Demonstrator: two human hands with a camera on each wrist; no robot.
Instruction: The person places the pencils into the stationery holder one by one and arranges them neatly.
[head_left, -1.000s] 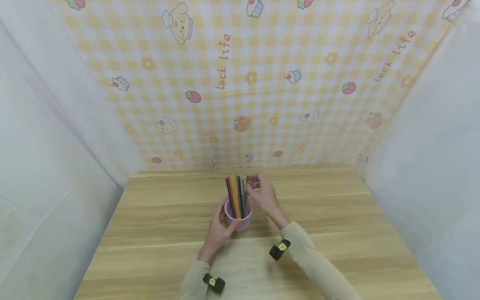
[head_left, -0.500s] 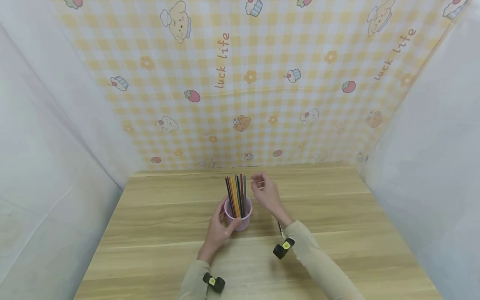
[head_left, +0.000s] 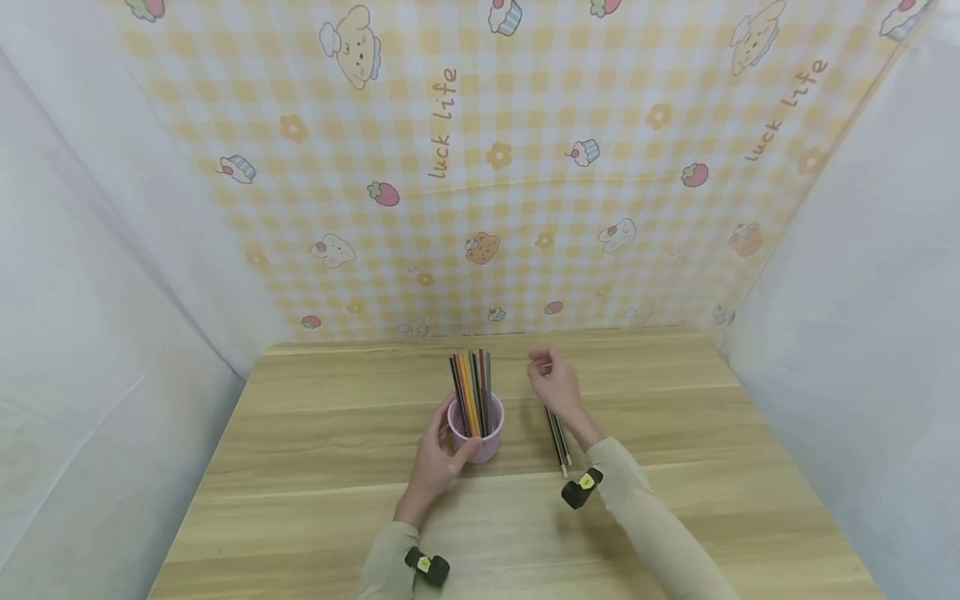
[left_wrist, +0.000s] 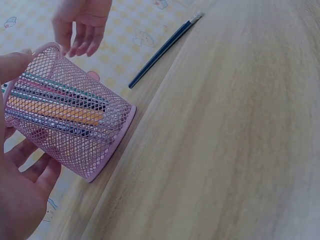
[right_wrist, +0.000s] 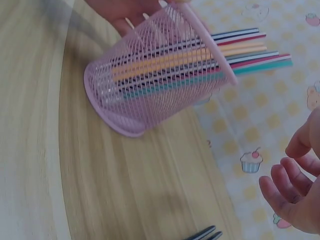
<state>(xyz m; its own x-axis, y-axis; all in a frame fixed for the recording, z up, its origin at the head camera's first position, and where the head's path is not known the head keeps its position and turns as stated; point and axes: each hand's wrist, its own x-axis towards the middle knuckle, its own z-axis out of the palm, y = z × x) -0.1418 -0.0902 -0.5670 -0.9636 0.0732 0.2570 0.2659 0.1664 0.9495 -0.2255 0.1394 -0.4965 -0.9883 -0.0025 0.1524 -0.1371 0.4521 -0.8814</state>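
A pink mesh pencil cup (head_left: 480, 451) stands upright on the table, its wall also large in the left wrist view. My left hand (head_left: 437, 461) grips it, thumb on the near side and fingers round the left. Several coloured pencils (head_left: 471, 387) stand in the cup, orange, black, red and green among them. Right of the cup, my right hand (head_left: 556, 384) hovers with loosely bent fingers and holds nothing. Beneath that wrist, two dark pencils (head_left: 557, 442) with pale ends lie side by side on the table. Their far ends are partly hidden by the hand in the head view.
The wooden table (head_left: 315, 467) meets a yellow checked cloth (head_left: 480, 200) at its back edge. White sheets (head_left: 97, 350) hang on the left and right sides. Both forearms wear black wrist cameras (head_left: 429, 567).
My right hand has let go of a dark red pencil, which now stands in the cup, and has moved right, away from it. The left hand keeps its grip on the cup.
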